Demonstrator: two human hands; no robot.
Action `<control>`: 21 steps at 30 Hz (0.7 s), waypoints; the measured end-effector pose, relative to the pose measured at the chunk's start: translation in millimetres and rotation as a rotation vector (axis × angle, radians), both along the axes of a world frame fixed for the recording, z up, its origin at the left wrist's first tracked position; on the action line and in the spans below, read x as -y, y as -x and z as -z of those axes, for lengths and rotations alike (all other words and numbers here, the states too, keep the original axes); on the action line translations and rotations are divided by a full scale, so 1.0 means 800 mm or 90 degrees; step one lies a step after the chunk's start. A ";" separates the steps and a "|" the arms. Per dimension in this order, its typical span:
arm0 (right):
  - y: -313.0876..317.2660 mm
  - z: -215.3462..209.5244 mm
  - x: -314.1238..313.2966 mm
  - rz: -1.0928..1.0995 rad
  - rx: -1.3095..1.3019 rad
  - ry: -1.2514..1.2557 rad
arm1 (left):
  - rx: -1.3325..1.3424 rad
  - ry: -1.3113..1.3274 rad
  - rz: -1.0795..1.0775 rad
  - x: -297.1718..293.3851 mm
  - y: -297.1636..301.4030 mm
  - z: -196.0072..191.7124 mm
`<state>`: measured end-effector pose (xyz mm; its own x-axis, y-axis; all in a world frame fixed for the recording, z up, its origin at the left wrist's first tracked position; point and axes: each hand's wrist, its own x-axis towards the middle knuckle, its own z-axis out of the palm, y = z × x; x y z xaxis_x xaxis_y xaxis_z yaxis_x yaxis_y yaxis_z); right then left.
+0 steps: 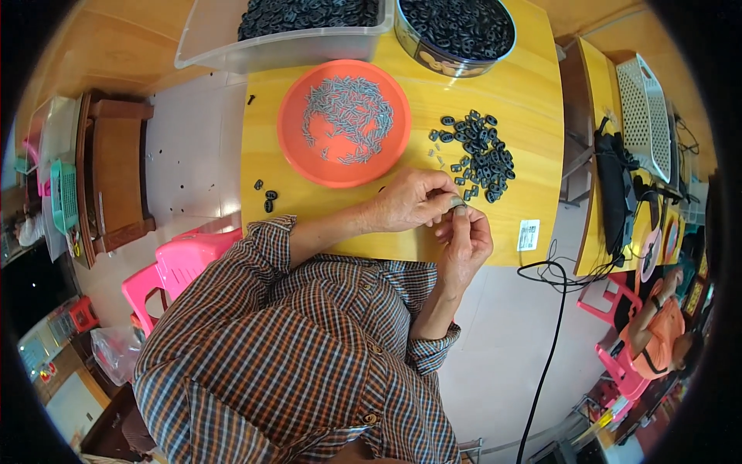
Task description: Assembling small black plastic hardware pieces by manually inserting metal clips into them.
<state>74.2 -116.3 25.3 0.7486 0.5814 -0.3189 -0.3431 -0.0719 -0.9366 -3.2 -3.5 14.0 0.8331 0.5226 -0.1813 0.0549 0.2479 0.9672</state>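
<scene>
One small dark piece (457,203) sits between the left grip (407,201) and right grip (467,239) (fingertips of both pinching it).

Floor (491,332): pale, dark specks at left. Furniture: yellow wood-grain tabletop (529,116); brown wooden cabinet (120,178), left; pink plastic chair (189,263) near tabletop; second yellow table (601,89), right.

Informal small-parts workshop: beyond left hand (410,203), plastic bin (297,56) and round tin (440,62) heaped with black pieces (309,19), red dish (288,127) of silvery pins (352,116); far right of right hand (468,240), person (661,332) at pink stool (621,375)
</scene>
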 end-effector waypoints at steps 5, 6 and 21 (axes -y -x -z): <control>0.001 0.001 -0.002 0.011 -0.033 -0.019 | 0.021 0.005 -0.006 -0.001 0.013 -0.009; 0.001 0.000 -0.003 0.019 -0.037 -0.036 | 0.037 0.015 -0.017 0.001 0.016 -0.008; 0.019 -0.005 -0.007 0.046 0.017 -0.016 | -0.023 -0.345 -0.103 -0.012 0.037 -0.006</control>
